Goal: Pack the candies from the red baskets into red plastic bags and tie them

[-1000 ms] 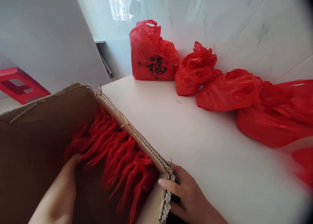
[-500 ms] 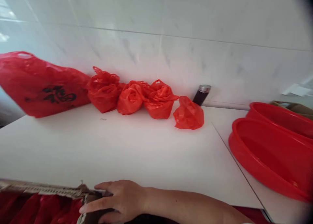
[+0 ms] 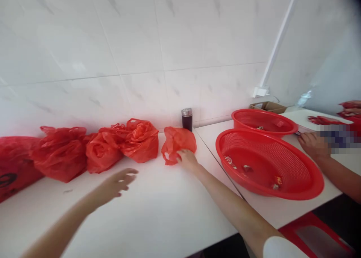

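My right hand (image 3: 188,160) reaches across the white table to a small red plastic bag (image 3: 182,139). Its fingers are closed at the bag's front edge, where a handle loop hangs. To the left, my left hand (image 3: 121,183) hovers over the table with fingers apart and nothing in them. Behind it stand more red plastic bags: a knotted one (image 3: 104,149), another with gathered handles (image 3: 141,139) and a bulkier one (image 3: 60,153). A dark flask (image 3: 187,119) with a silver lid is upright just behind the small bag.
Two red perforated baskets (image 3: 270,164) stand to the right, with a few small packets inside the nearer one. Beyond them a co-worker's hand (image 3: 314,143) rests near a white board. A large red bag (image 3: 17,164) is at the left, and an open carton (image 3: 267,107) by the wall.
The view has swung right, and the cardboard box has left it. My right hand has gone from the box's edge to the small bag. My left hand has come into view.
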Tool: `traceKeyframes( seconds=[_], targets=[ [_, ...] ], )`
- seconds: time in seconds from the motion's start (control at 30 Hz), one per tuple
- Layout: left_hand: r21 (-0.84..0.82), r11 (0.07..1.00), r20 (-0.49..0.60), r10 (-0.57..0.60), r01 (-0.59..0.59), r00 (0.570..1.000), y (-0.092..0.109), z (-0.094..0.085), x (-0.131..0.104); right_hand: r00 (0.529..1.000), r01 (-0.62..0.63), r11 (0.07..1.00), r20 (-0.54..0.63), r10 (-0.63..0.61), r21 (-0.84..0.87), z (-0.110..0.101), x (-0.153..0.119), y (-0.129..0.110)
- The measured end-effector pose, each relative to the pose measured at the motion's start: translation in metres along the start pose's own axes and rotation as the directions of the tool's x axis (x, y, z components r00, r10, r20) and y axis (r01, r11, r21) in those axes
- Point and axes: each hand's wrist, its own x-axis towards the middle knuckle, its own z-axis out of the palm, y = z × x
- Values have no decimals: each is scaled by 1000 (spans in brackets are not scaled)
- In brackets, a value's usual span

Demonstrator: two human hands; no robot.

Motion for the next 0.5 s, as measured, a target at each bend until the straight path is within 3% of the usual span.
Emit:
traceKeyframes(
  seconds=[0.07, 0.1, 0.2, 0.27, 0.37, 0.5],
  targets=[
    [-12, 996, 109, 89, -88, 990, 35, 29, 17, 997, 9, 1000, 72, -7, -22, 10, -16, -4],
    [-13, 995, 102, 104, -103, 989, 51, 48, 25, 995, 19, 999, 97, -16, -28, 16, -28, -9],
    [-54, 996, -19, 69, -70, 997, 81, 104, 37, 985, 61, 998, 163, -57, -21, 25, -69, -25],
    [-99, 994, -86, 30, -39, 996, 82, 128, 32, 980, 81, 997, 181, -83, 18, 19, -91, -28],
    [-247, 969, -106, -16, -11, 994, 62, 133, 5, 989, -24, 995, 146, 10, 94, -5, -105, -13],
    [-591, 804, -109, -152, 59, 982, 39, 102, -44, 980, -193, 953, 101, 174, 235, -40, -106, 12]
  ],
)
